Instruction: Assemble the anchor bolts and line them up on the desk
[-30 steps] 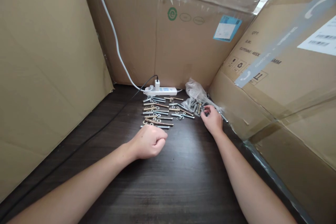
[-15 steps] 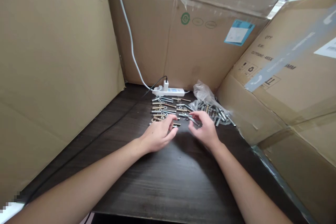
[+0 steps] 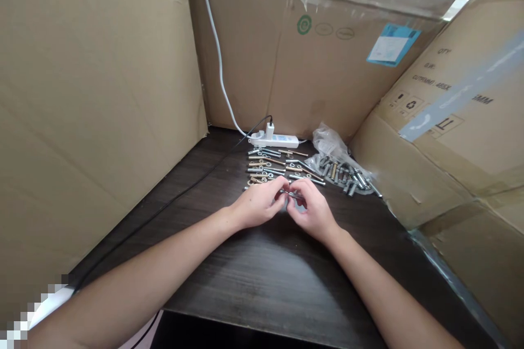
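My left hand (image 3: 262, 203) and my right hand (image 3: 314, 208) meet over the dark table, fingers curled inward. Both pinch a thin silver bolt (image 3: 293, 194) that spans the gap between their fingertips; its left end is partly hidden by my left fingers. Just beyond them lie rows of taken-apart metal hardware. One silver bolt (image 3: 313, 179) lies above my right hand, and a brass-coloured sleeve (image 3: 293, 169) is a little farther back. Small washers (image 3: 268, 164) and rings lie among the left row, whose nearest pieces are partly covered by my left hand.
A clear plastic bag (image 3: 327, 142) stands behind a heap of silver sleeve anchors (image 3: 347, 174) at the right. A white power strip (image 3: 278, 140) with a plug and cables lies at the back. Cardboard boxes (image 3: 245, 54) wall in the table (image 3: 254, 283) on three sides.
My hands have come together, and my left fingers have closed on the silver bolt that my right hand held. The view has shifted slightly, so things appear farther right.
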The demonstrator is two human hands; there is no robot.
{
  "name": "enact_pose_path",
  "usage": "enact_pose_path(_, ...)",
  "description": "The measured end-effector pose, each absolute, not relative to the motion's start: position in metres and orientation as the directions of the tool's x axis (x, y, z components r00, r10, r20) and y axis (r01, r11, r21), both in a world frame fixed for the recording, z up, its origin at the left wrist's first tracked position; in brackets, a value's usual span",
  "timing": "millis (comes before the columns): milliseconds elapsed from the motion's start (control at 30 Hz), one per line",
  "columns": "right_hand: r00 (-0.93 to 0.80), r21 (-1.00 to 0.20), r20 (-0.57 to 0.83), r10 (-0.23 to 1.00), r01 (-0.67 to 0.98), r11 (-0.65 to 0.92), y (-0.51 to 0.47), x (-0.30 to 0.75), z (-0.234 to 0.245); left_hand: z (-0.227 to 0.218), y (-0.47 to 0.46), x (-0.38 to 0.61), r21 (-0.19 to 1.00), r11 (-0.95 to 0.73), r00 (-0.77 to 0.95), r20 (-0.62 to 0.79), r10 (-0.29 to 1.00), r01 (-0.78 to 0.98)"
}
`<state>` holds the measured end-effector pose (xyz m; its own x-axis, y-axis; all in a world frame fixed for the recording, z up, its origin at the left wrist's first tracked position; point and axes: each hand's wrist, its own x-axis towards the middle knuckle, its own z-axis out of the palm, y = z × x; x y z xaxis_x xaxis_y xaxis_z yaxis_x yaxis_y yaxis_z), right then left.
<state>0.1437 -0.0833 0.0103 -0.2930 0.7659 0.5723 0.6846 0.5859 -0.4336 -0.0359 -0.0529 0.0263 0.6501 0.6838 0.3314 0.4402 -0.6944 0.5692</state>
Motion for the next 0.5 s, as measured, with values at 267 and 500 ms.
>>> enact_pose_path(267, -0.298, -0.462, 0.480, 0.825, 0.714, 0.526, -0.0828, 0.1467, 0.0106, 0.0266, -0.0535, -0.0348, 0.532, -0.713, 0.688, 0.296, 0.662, 0.457)
enact_pose_path(500, -0.355, -0.463, 0.403, 0.844, 0.716, 0.522, -0.0815, 0.1507, 0.0116, 0.0276, -0.0525, -0.0350, 0.542, -0.712, 0.704, 0.279, 0.653, 0.446)
